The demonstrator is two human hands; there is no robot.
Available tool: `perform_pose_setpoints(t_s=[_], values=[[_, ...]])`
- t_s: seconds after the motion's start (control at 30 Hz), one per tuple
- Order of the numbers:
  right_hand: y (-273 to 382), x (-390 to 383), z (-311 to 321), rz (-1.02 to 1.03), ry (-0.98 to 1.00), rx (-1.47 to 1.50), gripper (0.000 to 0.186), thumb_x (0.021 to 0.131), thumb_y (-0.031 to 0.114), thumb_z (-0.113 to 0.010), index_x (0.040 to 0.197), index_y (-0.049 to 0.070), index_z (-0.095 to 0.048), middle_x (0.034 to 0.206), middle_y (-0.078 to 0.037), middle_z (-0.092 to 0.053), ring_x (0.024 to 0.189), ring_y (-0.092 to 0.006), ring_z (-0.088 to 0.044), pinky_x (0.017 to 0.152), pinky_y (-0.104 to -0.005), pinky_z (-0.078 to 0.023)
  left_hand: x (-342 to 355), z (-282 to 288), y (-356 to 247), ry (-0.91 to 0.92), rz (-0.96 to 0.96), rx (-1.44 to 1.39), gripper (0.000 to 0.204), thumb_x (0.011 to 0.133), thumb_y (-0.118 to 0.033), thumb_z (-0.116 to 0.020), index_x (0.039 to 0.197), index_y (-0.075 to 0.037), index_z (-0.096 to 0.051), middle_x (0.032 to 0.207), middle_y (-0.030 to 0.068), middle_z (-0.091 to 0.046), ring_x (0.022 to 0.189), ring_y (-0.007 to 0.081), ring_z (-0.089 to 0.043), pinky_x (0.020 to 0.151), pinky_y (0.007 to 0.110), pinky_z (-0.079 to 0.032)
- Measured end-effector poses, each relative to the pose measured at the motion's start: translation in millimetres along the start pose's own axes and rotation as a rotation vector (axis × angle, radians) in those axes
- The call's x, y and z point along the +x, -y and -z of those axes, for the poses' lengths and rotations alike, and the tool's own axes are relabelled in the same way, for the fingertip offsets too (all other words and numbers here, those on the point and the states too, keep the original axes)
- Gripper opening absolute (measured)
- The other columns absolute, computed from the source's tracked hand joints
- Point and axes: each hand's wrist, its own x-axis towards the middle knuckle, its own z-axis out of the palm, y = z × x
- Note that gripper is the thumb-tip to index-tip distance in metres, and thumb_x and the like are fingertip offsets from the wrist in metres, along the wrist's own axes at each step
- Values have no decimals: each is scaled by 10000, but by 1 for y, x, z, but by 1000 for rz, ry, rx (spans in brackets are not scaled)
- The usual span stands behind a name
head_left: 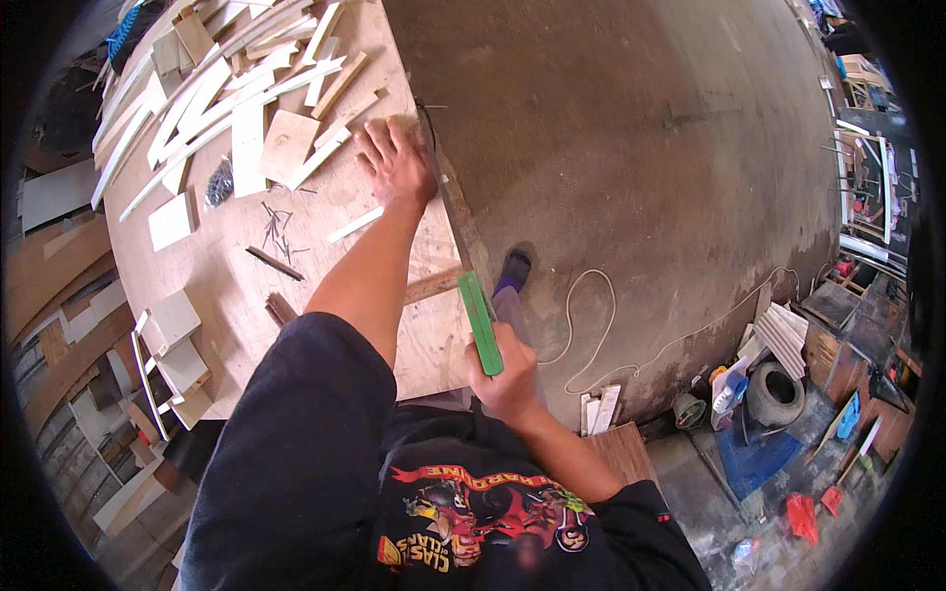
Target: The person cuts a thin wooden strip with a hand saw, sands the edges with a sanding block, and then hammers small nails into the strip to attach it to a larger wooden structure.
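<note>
From my feed, the green bar-shaped tool (481, 323) is at the worktop's (222, 261) right edge, its near end gripped in my right hand (507, 366). Its long axis runs roughly along that edge, far end pointing away from my body and toward my left hand (399, 169), well apart. That left hand lies palm down, fingers spread, farther up the same edge, near a pale wooden strip (323, 160); I can't tell what's under the palm.

Wide passage right of the plywood tabletop (212, 254), over the brown floor (670, 148), a pale cord (615, 300) looping low! Wood offcuts (249, 148) jam the far end; nails (278, 229) and the left forearm (367, 281) bar the middle.
</note>
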Motion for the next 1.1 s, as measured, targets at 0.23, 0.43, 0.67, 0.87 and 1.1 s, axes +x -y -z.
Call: perform_pose_setpoints(t_s=[0.23,0.43,0.67,0.87,1.1], values=[[2,-1,-1,-50,-21,-12,147,825,35,-736,876,31,-598,737,-173,-614,645,-379,-660,572,-449,-518,1,1,-2,20,-4,6,656,1081,-409,-354,1610,-45,-218,1695,234,-120,1573,433,-52,1278,525,-83],[12,5,-2,-51,-27,-50,155,822,34,-737,876,37,-592,714,-171,-611,642,-386,-657,565,-455,-512,3,-1,0,25,-1,18,667,1080,-414,-344,1619,-52,-191,1698,234,-104,1576,425,-41,1281,523,-76],[14,9,8,-120,-14,-49,162,816,41,-740,894,39,-598,737,-178,-628,644,-389,-661,569,-458,-516,-1,4,-5,32,26,-33,653,1075,-401,-373,1604,-48,-224,1690,245,-111,1572,440,-42,1278,538,-55],[28,6,16,-153,2,-49,159,820,43,-737,917,37,-612,756,-165,-644,651,-381,-672,574,-453,-527,1,6,-5,47,16,30,686,1071,-415,-378,1623,-54,-188,1701,234,-75,1574,432,-25,1283,518,-41],[27,11,16,-156,16,-59,143,820,44,-734,906,37,-619,764,-151,-652,640,-361,-677,575,-436,-533,2,8,-8,85,24,15,689,1074,-420,-368,1624,-50,-180,1703,236,-62,1572,443,-15,1279,532,-42]])
